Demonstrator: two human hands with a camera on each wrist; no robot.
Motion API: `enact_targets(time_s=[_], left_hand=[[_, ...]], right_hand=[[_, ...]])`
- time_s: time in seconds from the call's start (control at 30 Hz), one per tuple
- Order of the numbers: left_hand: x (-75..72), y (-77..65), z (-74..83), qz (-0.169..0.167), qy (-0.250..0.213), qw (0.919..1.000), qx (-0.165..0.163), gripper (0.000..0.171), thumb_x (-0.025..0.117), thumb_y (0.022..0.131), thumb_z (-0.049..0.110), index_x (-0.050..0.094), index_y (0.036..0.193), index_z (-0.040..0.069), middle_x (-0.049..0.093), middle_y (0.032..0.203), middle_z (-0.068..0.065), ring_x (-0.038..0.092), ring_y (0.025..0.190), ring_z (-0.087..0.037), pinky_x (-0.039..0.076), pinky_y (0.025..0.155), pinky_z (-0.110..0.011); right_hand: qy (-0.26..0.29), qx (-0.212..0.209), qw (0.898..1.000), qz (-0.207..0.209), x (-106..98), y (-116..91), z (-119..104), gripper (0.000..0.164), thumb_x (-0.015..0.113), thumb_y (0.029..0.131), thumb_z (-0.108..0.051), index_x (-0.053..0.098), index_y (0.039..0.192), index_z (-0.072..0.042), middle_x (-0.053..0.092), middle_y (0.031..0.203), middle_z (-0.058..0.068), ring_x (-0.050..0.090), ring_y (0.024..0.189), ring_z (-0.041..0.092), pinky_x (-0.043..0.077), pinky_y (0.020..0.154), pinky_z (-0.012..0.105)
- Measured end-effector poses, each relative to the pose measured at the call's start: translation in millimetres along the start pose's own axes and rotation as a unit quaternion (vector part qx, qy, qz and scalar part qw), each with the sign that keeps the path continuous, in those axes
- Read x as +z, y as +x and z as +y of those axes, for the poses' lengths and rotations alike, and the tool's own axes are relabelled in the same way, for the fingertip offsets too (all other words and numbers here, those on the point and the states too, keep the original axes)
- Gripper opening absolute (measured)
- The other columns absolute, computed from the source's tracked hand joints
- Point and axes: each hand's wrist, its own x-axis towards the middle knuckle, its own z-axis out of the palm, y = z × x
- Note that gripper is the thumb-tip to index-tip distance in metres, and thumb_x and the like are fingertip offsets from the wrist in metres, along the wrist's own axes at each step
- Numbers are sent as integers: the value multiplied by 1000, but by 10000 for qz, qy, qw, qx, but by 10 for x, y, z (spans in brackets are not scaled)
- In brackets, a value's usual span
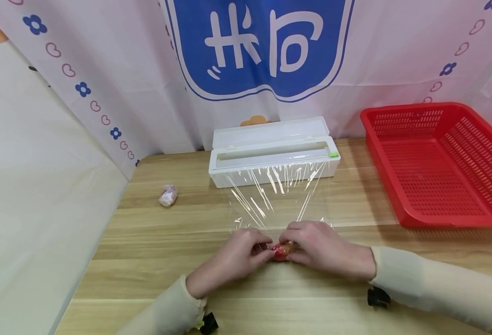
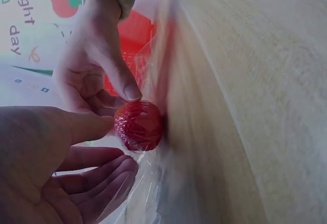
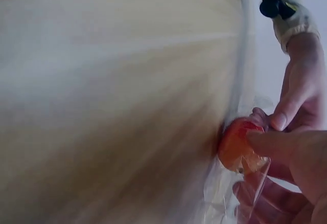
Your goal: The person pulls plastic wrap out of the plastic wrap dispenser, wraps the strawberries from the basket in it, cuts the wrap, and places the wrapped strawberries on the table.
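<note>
A small round red-and-yellow fruit, covered in clear plastic wrap, lies low over the wooden table between both hands. My left hand holds its left side; in the left wrist view the thumb touches the fruit and the curved fingers sit below, against the film. The right hand grips the other side, its thumb on the fruit in the right wrist view. A sheet of plastic wrap stretches from the fruit back to a white wrap dispenser with its lid raised.
A small pinkish-white bundle in shiny wrap lies on the table at the left. At the right stands a red plastic basket. Behind the dispenser hangs a printed cloth with a blue emblem.
</note>
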Motion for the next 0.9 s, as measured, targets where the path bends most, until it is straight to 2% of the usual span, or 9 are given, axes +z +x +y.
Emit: enact_targets(time_s=[0.1,0.23,0.37,0.53,0.6,0.7,0.8,0.9], left_hand=[[-24,-3,3,216,141,9996,99,23,71,84,27,73,100,10,70,87,1,56,73,-1,49,67,-14],[-42,15,19,411,456,9973,404,23,75,81,29,73,100,15,70,91,4,60,81,-4,51,76,-18],[-39,47,30,254,648,9954,664,28,77,78,28,71,103,18,68,100,5,60,90,-7,51,83,-20],[7,98,-9,99,666,9955,673,37,81,74,24,70,109,16,66,105,4,59,95,-7,51,88,-20],[25,124,-32,102,632,9960,631,38,82,73,21,69,109,15,66,104,4,58,96,-7,50,89,-20],[40,162,-56,75,548,9970,536,39,82,72,18,68,109,15,65,104,5,59,97,-8,51,89,-21],[49,194,-85,35,490,9978,455,38,80,74,16,67,109,15,66,103,4,59,96,-8,51,89,-22],[40,217,-112,-15,423,9982,420,35,78,76,15,68,110,13,67,102,3,59,94,-9,51,87,-22]], right_hand=[[263,341,9984,-353,-24,46,37,23,78,76,-31,71,96,-20,67,87,-10,55,72,1,48,66,18],[649,593,9938,-679,-43,103,104,22,76,78,-33,72,97,-21,69,91,-11,58,76,1,49,70,20],[1084,831,9865,-903,-53,139,176,22,75,79,-33,72,99,-23,69,91,-13,59,78,2,50,71,21],[1383,1131,9780,-1081,-57,153,233,21,73,81,-39,70,100,-29,63,81,-18,55,70,6,47,62,21],[1268,1037,9810,-1043,-61,151,251,21,72,81,-40,70,99,-29,61,77,-18,54,67,7,45,59,21],[841,705,9907,-802,-89,146,275,24,73,81,-42,70,99,-26,65,82,-16,57,70,4,47,63,21],[353,383,9973,-526,-142,136,274,28,76,78,-40,71,99,-22,70,90,-11,62,79,5,51,71,25],[17,56,9995,-311,-163,129,256,31,80,74,-34,72,99,-19,72,94,-7,63,85,7,53,76,28]])
